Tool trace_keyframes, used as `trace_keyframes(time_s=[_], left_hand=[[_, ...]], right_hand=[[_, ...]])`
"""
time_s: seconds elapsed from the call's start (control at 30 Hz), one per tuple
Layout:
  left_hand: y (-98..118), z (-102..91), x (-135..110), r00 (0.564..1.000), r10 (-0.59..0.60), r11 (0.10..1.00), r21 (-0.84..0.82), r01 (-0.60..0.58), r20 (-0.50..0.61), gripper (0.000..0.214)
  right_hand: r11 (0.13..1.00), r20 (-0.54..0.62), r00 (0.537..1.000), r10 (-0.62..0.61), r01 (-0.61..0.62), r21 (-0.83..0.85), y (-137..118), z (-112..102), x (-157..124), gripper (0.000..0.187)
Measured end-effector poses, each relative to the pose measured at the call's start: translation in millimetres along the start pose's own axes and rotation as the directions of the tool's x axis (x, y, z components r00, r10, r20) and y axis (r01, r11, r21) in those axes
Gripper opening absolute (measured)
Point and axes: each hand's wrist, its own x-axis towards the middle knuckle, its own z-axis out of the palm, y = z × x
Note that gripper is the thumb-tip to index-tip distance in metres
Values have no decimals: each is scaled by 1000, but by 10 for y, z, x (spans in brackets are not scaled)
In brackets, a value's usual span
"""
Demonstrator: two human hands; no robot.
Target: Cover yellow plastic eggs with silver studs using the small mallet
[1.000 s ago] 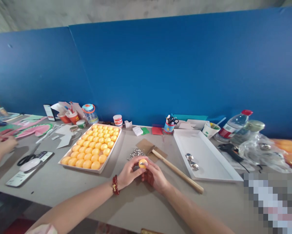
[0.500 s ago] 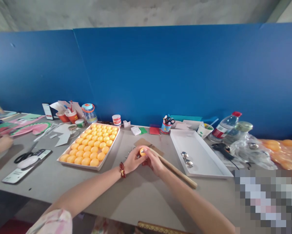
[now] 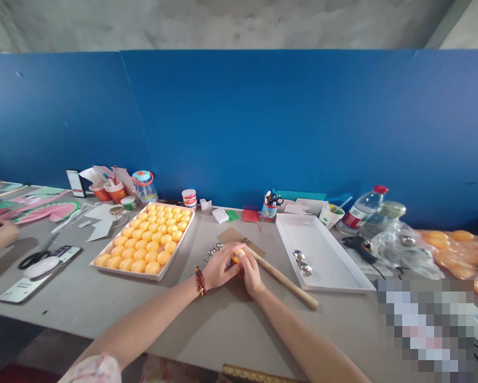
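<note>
Both my hands are closed round one small orange ball, which shows only in part between the fingers. My left hand, with a dark red bead bracelet at its wrist, curls over the ball from the left. My right hand wraps it from the right, thumb on top. Just beyond the hands lie a piece of brown cardboard and a cluster of small silvery bells. A wooden stick slants away to the right of my right hand.
A white box full of orange balls is on the left. On the right, a white tray holds silvery balls. Beyond it are a bottle and a glue gun. Another person's hand works at far left.
My hands have turned and closed further over the ball, which now shows less. More of the silvery bells are uncovered. The whole view has shifted slightly.
</note>
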Motion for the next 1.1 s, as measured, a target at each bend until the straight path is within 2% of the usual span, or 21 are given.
trace_keyframes(time_s=[0.07, 0.13, 0.2, 0.27, 0.3, 0.33, 0.4, 0.47, 0.53, 0.63, 0.73, 0.8, 0.87, 0.97, 1.03, 1.1], left_hand=[[63, -175, 95, 999, -40, 994, 100, 37, 24, 55], [25, -483, 261, 993, -114, 976, 188, 110, 10, 47], [-161, -898, 470, 975, -196, 947, 237, 217, -108, 36], [-471, -1337, 668, 913, -309, 881, 283, 380, -266, 39], [-646, -1533, 747, 869, -364, 832, 301, 465, -335, 45], [-820, -1696, 811, 820, -417, 776, 316, 546, -392, 51], [-1126, -1906, 889, 738, -501, 667, 341, 662, -453, 64], [-1350, -1966, 922, 685, -557, 586, 362, 724, -468, 74], [-1497, -1928, 942, 654, -588, 534, 380, 756, -475, 79], [-1625, -1824, 985, 623, -606, 486, 390, 782, -495, 73], [-1683, -1780, 1030, 604, -613, 475, 374, 797, -509, 60], [-1674, -1792, 1045, 616, -607, 501, 359, 787, -502, 56], [-1609, -1811, 1049, 662, -575, 562, 355, 747, -481, 56], [-1376, -1772, 1029, 781, -460, 699, 370, 612, -422, 54], [-1127, -1657, 973, 859, -389, 780, 377, 500, -334, 58], [-821, -1475, 860, 927, -317, 855, 363, 371, -200, 67]], right_hand=[[1000, -3, 1000, -11, 11, -29, 9, 3, 17, 47], [997, 13, 1000, -6, 7, -70, 13, 2, 30, 48], [994, 39, 999, 0, 5, -112, -3, -15, 32, 45], [974, 83, 996, -38, 55, -218, -42, -50, 28, 36], [940, 120, 989, -83, 117, -320, -66, -72, 26, 30], [859, 181, 973, -143, 212, -465, -90, -95, 24, 26], [593, 322, 923, -212, 383, -708, -130, -129, 22, 28], [349, 398, 898, -188, 440, -828, -160, -140, 20, 34], [206, 398, 908, -133, 418, -885, -186, -131, 19, 37], [111, 354, 933, -66, 359, -927, -234, -118, 16, 43], [98, 342, 939, -33, 344, -934, -328, -150, 31, 49], [131, 372, 927, -44, 375, -918, -430, -193, 90, 52], [199, 422, 901, -97, 433, -879, -559, -228, 216, 53], [324, 439, 867, -234, 496, -806, -757, -194, 525, 42], [417, 378, 878, -295, 474, -775, -868, -90, 746, 37], [512, 336, 904, -265, 428, -745, -954, 55, 897, 43]])
